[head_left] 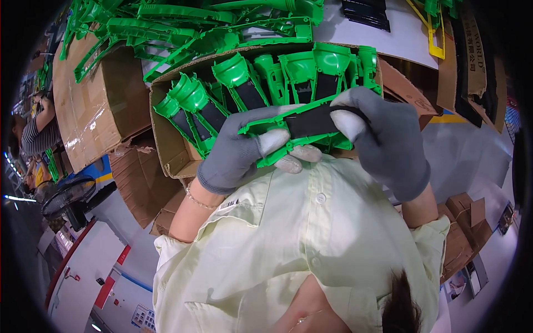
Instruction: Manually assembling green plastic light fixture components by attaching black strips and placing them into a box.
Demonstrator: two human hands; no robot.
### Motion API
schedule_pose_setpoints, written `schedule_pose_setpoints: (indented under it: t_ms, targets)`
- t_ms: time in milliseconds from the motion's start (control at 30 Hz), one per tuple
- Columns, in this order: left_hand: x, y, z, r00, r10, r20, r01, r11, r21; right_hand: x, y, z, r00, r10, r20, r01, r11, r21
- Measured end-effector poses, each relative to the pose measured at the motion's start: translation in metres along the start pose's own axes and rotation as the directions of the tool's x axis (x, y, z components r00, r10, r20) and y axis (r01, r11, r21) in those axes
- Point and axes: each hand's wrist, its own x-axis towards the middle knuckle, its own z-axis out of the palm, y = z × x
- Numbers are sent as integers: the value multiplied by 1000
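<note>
A green plastic housing with a black strip along its inside is held level in front of my chest. My left hand, in a grey glove with pale fingertips, grips its left end, thumb on top and fingers beneath. My right hand, gloved the same way, pinches the right end of the black strip between thumb and forefinger. Just beyond, an open cardboard box holds several similar green housings, many with black strips inside. The far end of the held piece is partly hidden by my right hand.
Loose green plastic parts are heaped on the white table beyond the box. Several black strips lie there too. A taped carton stands at left, above a black fan. Another person is at far left.
</note>
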Motion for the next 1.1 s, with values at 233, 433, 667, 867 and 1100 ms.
schedule_pose_setpoints:
  t_ms: [233, 433, 667, 867, 1100]
  targets:
    - [9, 3, 13, 989, 45, -139, -18, 982, 187, -3, 12, 21, 997, 51, -56, -59, 986, -157]
    - [3, 2, 5, 981, 151, -125, -108, 947, 302, 1, 15, 2, 952, 61, -301, -102, 988, -120]
    - [-9, -7, 0, 986, 136, -98, -87, 914, 397, -21, 24, 16, 954, 210, 212, -246, 955, 164]
    - [-27, 26, -6, 989, 119, -86, -52, 832, 553, -24, 21, 37, 991, 114, 68, -123, 980, 156]
    - [-21, 115, -32, 956, -53, -287, 277, 477, 834, 3, 24, 4, 964, 267, -4, -227, 830, 509]
